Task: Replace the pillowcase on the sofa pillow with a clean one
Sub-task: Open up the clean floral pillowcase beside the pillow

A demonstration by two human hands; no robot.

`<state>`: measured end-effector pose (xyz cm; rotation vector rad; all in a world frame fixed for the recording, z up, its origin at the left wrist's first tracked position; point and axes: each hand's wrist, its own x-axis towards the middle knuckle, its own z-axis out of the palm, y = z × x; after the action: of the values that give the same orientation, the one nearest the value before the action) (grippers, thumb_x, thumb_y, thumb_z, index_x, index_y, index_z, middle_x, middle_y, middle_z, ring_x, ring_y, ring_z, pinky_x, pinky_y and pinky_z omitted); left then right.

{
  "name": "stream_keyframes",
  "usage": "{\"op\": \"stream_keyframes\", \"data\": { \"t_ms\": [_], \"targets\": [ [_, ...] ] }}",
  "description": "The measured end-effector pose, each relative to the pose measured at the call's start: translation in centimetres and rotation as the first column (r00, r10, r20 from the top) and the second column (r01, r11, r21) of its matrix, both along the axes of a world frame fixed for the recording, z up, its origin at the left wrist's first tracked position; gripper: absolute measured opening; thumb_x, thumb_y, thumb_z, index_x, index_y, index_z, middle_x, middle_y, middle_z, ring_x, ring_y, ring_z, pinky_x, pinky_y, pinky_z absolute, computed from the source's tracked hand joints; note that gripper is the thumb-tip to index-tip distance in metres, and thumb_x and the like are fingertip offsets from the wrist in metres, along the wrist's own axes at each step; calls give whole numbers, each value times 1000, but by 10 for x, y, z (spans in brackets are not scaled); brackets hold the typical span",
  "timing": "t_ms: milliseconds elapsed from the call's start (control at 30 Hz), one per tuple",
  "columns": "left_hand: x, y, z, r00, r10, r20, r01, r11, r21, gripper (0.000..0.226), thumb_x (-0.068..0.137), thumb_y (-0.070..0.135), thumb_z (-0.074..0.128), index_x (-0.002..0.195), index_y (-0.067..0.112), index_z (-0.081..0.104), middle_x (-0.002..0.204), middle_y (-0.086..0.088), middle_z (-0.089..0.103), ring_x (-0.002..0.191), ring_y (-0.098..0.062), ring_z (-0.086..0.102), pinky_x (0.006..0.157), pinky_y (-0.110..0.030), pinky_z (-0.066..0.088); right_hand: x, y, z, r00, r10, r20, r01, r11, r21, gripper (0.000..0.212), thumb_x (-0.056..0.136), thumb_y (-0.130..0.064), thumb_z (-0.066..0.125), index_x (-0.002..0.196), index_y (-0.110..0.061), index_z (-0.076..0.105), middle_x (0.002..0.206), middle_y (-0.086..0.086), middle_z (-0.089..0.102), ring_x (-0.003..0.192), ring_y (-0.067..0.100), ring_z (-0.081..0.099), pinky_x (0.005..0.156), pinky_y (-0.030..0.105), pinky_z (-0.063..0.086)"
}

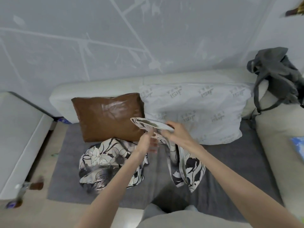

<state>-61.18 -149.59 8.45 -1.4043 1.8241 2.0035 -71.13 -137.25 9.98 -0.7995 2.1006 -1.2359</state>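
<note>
Both hands are up over the sofa seat, close together. Her right hand (174, 131) pinches the upper edge of a flower-print pillowcase (184, 162), whose body hangs down below that hand; her left hand (148, 141) has its thumb and fingers on the same edge just beside it, though I cannot tell how firmly it grips. Below the left hand a second flower-print pillowcase (108, 162) lies crumpled on the grey seat cover (230, 162). Just beyond the right hand, the bare white pillow (197, 111) leans on the backrest, with a brown leather cushion (107, 116) beyond the left. I judge she is finding the mouth; next she must spread it and draw it over a pillow corner.
</note>
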Motion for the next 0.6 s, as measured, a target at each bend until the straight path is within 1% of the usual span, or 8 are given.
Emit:
{"op": "stream_keyframes", "data": {
  "t_ms": [67,167,233,300,367,433,500,600],
  "targets": [
    [-6,2,1,987,59,-149,-32,984,175,42,100,43,35,94,11,61,77,-8,61,66,-25,61,48,-29,52,5,-18,4,997,-31,77,34,999,-40,16,86,-22,57,97,-15,66,83,6,68,63,5,58,58,20,45],
    [-14,-16,9,947,190,-260,-121,957,262,36,94,36,39,85,8,61,76,-11,62,73,-32,60,50,-32,53,7,-40,6,991,-90,103,99,991,-85,15,92,-19,53,91,-8,63,75,8,62,49,-5,50,46,4,37],
    [-14,-33,13,947,153,-282,-87,969,232,31,90,35,46,90,9,64,78,-11,64,73,-29,62,56,-38,56,8,-56,7,995,-76,68,82,994,-76,15,95,-21,52,86,-10,59,73,7,59,50,1,50,45,4,35],
    [-12,-50,17,953,83,-290,-40,987,153,18,87,24,52,86,10,65,74,-8,66,71,-24,65,65,-46,59,10,-66,3,997,-79,13,79,995,-57,17,95,-22,51,84,-12,58,75,7,61,62,9,54,53,9,35],
    [-9,-71,18,945,78,-316,-57,996,75,12,84,10,54,81,9,66,70,-6,66,67,-19,66,67,-42,60,11,-77,-3,994,-111,-14,111,993,-37,20,96,-22,51,86,-8,60,80,11,62,70,17,54,62,19,37],
    [-2,-95,15,939,82,-335,-75,997,35,16,84,4,53,90,6,68,80,-9,69,76,-21,67,68,-35,60,6,-85,-7,977,-210,-37,209,978,-12,24,97,-19,50,77,-7,56,70,8,56,64,17,48,59,25,35],
    [11,-126,8,933,143,-330,-144,989,21,28,85,-3,46,102,8,65,93,-11,69,86,-24,67,71,-35,60,-9,-88,-9,928,-362,-87,364,931,5,30,96,-13,49,66,-10,45,59,1,42,57,15,37,55,30,26],
    [40,-185,-2,904,325,-277,-351,935,-46,40,80,-13,32,92,12,61,83,-5,61,86,-26,55,67,-33,46,-38,-74,-16,822,-553,-133,560,828,21,27,92,-3,48,65,-3,41,58,5,33,62,19,33,55,31,19]
  ]
}}
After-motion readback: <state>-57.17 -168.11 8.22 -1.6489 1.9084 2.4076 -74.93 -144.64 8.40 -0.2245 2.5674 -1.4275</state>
